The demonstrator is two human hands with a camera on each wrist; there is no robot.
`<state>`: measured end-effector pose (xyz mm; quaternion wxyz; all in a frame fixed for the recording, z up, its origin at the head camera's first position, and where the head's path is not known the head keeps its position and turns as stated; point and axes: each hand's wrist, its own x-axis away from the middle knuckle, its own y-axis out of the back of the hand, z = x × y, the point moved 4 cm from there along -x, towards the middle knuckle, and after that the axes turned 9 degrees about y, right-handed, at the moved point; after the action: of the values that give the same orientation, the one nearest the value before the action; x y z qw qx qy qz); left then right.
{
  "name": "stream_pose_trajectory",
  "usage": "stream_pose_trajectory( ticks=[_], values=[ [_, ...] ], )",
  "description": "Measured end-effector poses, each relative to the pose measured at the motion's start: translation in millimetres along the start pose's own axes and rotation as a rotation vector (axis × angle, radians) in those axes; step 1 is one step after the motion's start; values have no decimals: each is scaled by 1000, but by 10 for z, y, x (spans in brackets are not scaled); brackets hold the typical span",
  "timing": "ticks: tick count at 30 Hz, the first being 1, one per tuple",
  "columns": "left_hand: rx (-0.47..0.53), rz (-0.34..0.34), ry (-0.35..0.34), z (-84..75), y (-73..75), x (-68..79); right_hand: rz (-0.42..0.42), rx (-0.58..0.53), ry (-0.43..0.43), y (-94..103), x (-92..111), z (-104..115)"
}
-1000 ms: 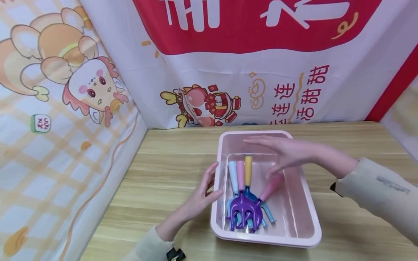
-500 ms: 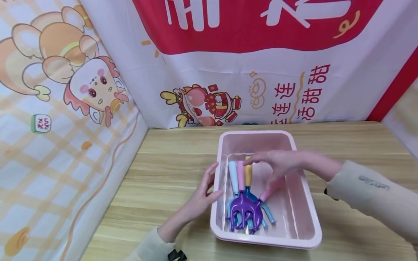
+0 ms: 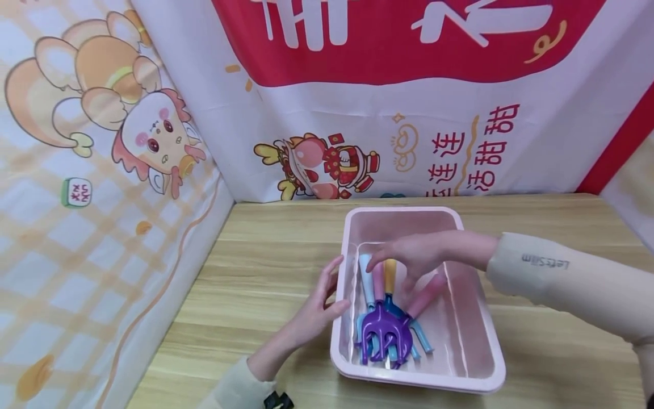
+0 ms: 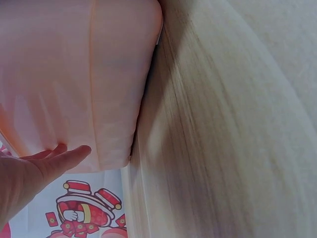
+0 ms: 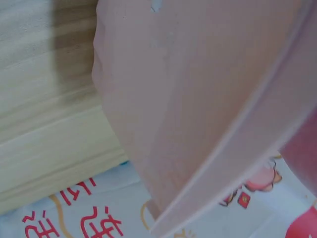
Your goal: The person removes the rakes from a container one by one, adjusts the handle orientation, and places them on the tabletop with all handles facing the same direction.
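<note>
A pink plastic bin [image 3: 472, 341] stands on the wooden table, with several toy garden tools lying in it. On top is a purple hand rake [image 3: 383, 329]; another purple tool end [image 3: 403, 343] joins the slanting pink handle [image 3: 428, 295]. A light blue handle [image 3: 366, 272], a second pink handle [image 3: 378, 284] and a yellow handle [image 3: 390, 277] lie side by side. My right hand [image 3: 416, 254] reaches over these handles, thumb and fingers spread apart; contact cannot be told. With fingers straightened, my left hand [image 3: 319, 301] touches the bin's left side, also in the left wrist view.
The wooden table [image 3: 245, 272] surrounds the bin. Printed cloth [image 3: 306, 113] hangs behind it and along the left side. In the right wrist view the bin's outer wall [image 5: 163, 89] fills most of the frame.
My right hand has moved left and down into the bin, from above its far part to over the pink and yellow handles. The left hand and the tools stay put.
</note>
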<state>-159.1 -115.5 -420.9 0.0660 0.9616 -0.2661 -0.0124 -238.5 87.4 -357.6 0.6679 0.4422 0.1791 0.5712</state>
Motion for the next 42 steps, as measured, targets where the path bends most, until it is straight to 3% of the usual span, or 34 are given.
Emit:
stream_pose_trajectory(
  ticks=[6, 15, 22, 30, 42],
  values=[
    [-9, 1, 12, 11, -6, -16, 14, -69, -89, -101, -31, -129],
    [-7, -7, 23, 4, 16, -11, 19, -108, -73, -206, -70, -182],
    [-9, -6, 29, 4, 18, -8, 10, -55, -8, -260, -142, -134],
    [1, 0, 38, 5, 1, 1, 12, -35, -26, -311, -173, -163],
    [5, -7, 46, -1, -21, 6, 46, -77, -121, -383, -135, -223]
  ],
)
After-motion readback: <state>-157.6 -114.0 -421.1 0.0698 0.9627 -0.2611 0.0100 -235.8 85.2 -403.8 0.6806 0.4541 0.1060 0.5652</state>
